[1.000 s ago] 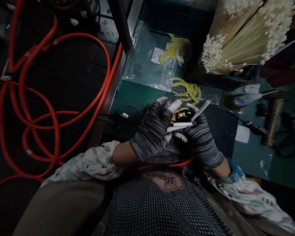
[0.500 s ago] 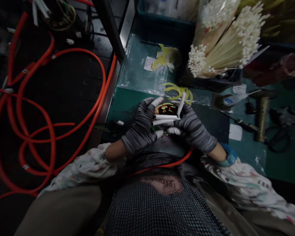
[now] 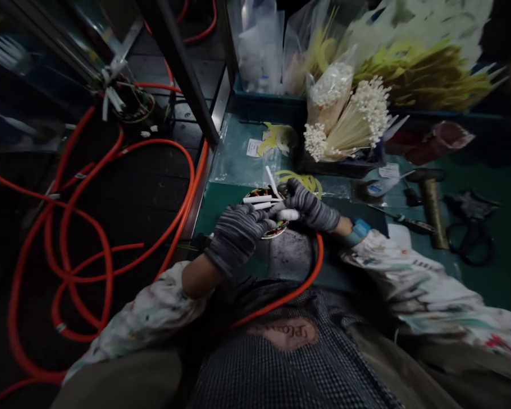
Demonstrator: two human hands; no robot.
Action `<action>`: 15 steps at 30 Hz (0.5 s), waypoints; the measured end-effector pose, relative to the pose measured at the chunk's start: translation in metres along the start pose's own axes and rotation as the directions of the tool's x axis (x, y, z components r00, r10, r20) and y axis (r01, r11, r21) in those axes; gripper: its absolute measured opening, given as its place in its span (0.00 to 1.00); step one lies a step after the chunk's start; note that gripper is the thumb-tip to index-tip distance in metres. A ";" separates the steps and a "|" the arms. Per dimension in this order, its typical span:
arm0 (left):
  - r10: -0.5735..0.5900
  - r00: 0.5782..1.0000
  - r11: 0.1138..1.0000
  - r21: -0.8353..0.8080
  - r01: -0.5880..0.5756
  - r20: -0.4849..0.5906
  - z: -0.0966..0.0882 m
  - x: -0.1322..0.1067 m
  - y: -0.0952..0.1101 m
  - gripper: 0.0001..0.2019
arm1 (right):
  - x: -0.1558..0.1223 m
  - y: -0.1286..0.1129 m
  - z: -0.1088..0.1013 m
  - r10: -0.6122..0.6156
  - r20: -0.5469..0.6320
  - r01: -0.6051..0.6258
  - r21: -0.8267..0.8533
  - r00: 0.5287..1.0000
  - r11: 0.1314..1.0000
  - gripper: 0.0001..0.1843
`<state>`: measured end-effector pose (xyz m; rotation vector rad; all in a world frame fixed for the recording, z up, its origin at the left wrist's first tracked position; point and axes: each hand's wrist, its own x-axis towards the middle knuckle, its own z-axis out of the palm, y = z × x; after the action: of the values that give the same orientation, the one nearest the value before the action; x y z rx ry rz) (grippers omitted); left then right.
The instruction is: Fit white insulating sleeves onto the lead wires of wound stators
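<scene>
A round bundle of thin coloured strands point(image 3: 277, 229), red, yellow, green and dark, lies between my hands over the table. Several white tubes point(image 3: 258, 199) stick out of its top; one slants up and away. My left hand point(image 3: 238, 233), in a grey striped glove with pale fingertips, is closed around the near left side of the bundle. From the right, my right hand point(image 3: 311, 207), gloved alike, pinches at the tubes' right ends with bent fingers. Its fingertips hide exactly what they grip.
Orange hose point(image 3: 319, 255) curves past my right hand; more lies coiled point(image 3: 106, 272) on the left. A dark metal post point(image 3: 179, 68) stands by the table edge. Yellow cutouts point(image 3: 276, 139), white-tipped stems point(image 3: 357, 119), a hammer point(image 3: 434, 216) and a glue bottle point(image 3: 381, 184) lie beyond.
The camera view has shifted, showing more of the far table. My right hand has moved from the bundle's side to its top, pinching near the tubes. The left still holds the bundle.
</scene>
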<state>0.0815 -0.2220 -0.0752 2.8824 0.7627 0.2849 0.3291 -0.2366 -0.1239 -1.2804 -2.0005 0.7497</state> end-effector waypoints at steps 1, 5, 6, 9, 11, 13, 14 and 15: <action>0.034 0.998 0.999 0.029 -0.036 0.045 -0.004 0.000 0.005 0.09 | -0.004 -0.001 0.007 0.037 -0.066 -0.037 0.009 0.997 0.999 0.10; 0.050 0.999 0.999 -0.017 -0.050 -0.010 -0.003 -0.007 0.015 0.11 | -0.012 -0.012 0.018 0.118 -0.203 -0.112 0.043 0.972 0.993 0.12; 0.035 0.996 0.998 -0.050 -0.039 -0.078 0.003 -0.010 0.016 0.13 | -0.015 -0.015 0.015 0.102 -0.216 -0.098 0.031 0.971 0.995 0.11; -0.016 0.961 0.995 -0.098 -0.011 -0.277 0.029 -0.017 0.016 0.13 | -0.030 -0.021 -0.008 0.028 -0.474 -0.102 -0.130 0.880 0.986 0.09; -0.027 0.928 0.996 -0.089 -0.007 -0.371 0.046 -0.017 0.016 0.12 | -0.042 -0.016 -0.031 -0.053 -0.704 -0.206 -0.277 0.708 0.938 0.11; -0.027 0.904 0.996 -0.088 -0.012 -0.426 0.055 -0.016 0.015 0.11 | -0.051 -0.005 -0.054 -0.139 -0.807 -0.342 -0.391 0.573 0.854 0.14; -0.024 0.895 0.996 -0.092 -0.019 -0.446 0.057 -0.014 0.015 0.11 | -0.052 0.002 -0.063 -0.159 -0.817 -0.397 -0.426 0.554 0.813 0.17; -0.023 0.888 0.995 -0.099 -0.026 -0.459 0.057 -0.013 0.015 0.11 | -0.052 0.010 -0.071 -0.159 -0.820 -0.448 -0.451 0.550 0.772 0.21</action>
<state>0.0899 -0.2469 -0.1294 2.7404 0.7810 1.0046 0.4055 -0.2725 -0.0971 -1.7519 -1.3047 -0.5324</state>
